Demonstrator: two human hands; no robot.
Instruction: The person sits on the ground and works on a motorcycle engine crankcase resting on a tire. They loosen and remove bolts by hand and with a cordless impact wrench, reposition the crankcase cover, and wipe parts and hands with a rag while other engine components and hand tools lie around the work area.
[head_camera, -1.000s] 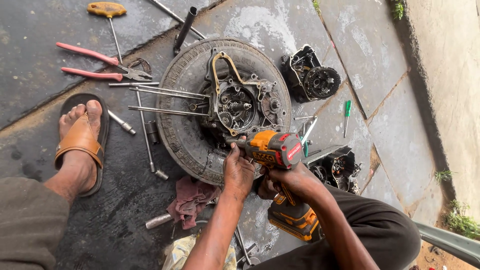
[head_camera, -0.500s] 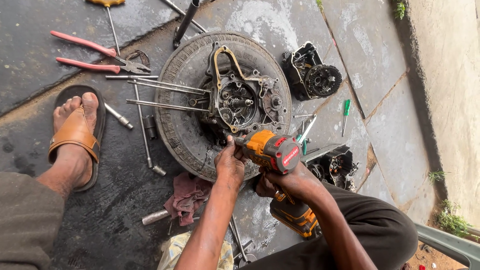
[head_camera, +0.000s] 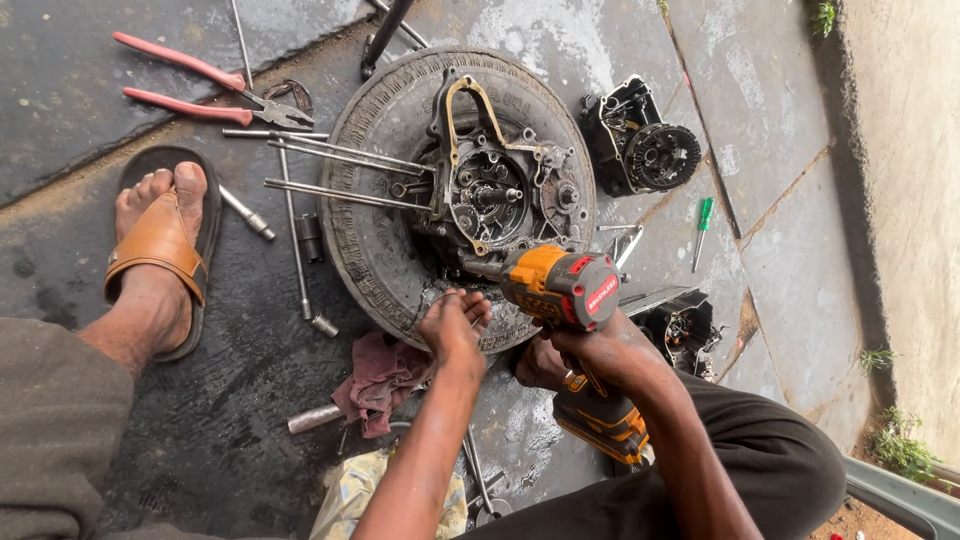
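Cordless driver on an engine case resting on a tyre

The right hand (head_camera: 610, 350) wraps tight round the orange driver (head_camera: 560, 288); the left hand (head_camera: 452, 322) rests loose on the tyre's (head_camera: 375, 225) near edge. The bit should stay square on the engine case (head_camera: 495, 190) bolt. The open case holds gears; pink pliers (head_camera: 200, 90) lie at the floor's far-left edge.

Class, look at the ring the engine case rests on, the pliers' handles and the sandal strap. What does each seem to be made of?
Ring: a tyre, probably rubber, dull grey with worn tread.
Pliers' handles: apparently pink plastic sleeves, smooth, over dark metal jaws.
Sandal strap: tan, faintly shiny, leather or imitation; the look leaves it open.
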